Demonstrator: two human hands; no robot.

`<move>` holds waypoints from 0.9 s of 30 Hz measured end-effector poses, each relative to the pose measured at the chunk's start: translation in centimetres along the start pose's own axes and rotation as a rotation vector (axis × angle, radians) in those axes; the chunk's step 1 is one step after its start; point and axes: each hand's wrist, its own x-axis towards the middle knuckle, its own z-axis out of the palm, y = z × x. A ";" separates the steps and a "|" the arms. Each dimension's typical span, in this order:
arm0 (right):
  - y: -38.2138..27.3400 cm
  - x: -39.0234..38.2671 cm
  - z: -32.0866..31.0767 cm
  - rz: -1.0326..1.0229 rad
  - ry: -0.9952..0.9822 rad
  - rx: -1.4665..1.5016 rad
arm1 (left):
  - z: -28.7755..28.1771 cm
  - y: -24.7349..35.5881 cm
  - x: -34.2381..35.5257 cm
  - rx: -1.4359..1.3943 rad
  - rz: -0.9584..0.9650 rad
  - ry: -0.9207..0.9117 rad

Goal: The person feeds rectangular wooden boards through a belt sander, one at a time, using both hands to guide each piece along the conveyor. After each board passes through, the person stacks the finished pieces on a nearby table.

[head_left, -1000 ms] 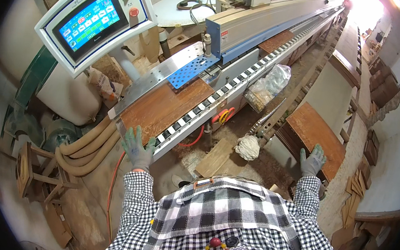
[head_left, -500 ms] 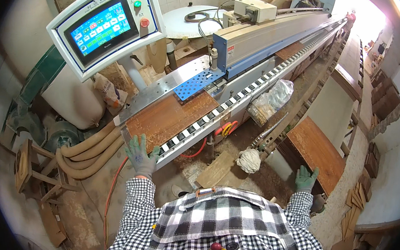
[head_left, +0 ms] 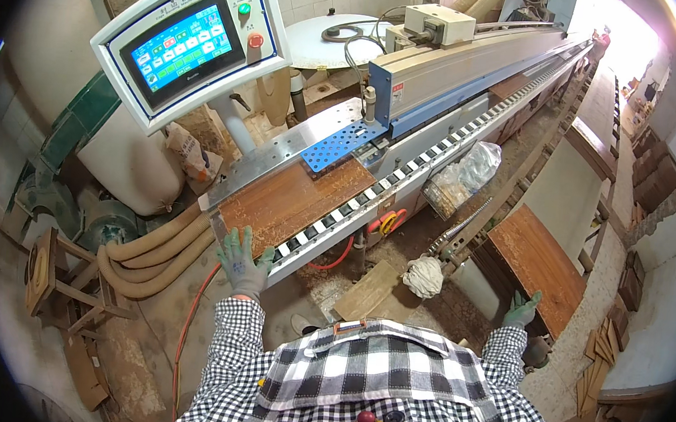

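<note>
My left hand (head_left: 242, 266), in a grey-green work glove, rests with spread fingers against the near end of a reddish-brown wood-grain board (head_left: 294, 203). That board lies flat on the machine's metal bed, beside a black-and-white segmented conveyor track (head_left: 346, 209). Its far corner reaches under a blue perforated plate (head_left: 344, 146). On the right, my gloved right hand (head_left: 521, 311) is at the near left edge of a stack of similar boards (head_left: 541, 265). Its fingers are partly apart and grip nothing that I can see; the undersides of the fingers are hidden.
A control panel (head_left: 194, 44) with a lit screen stands at upper left. Flexible hoses (head_left: 148, 263) and a wooden stool (head_left: 67, 280) are at left. Between my arms are a bundled white cloth (head_left: 423, 276), orange-handled scissors (head_left: 386, 222) and a plastic bag of scraps (head_left: 466, 174). A roller conveyor runs along the right.
The whole view has shifted slightly. My right hand has turned a little at the stack's edge, with its fingers less spread. My left hand stays at the board's end.
</note>
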 end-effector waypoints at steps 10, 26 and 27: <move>-0.3 -0.9 0.8 0.014 0.072 0.004 | 0.1 -0.1 -0.1 -0.012 0.013 0.023; -0.6 -1.7 0.6 0.105 0.005 0.199 | 2.0 -3.4 -1.1 -0.085 0.025 0.097; -0.7 -1.9 0.7 0.105 0.008 0.232 | 1.8 -3.5 -1.2 -0.071 0.018 0.084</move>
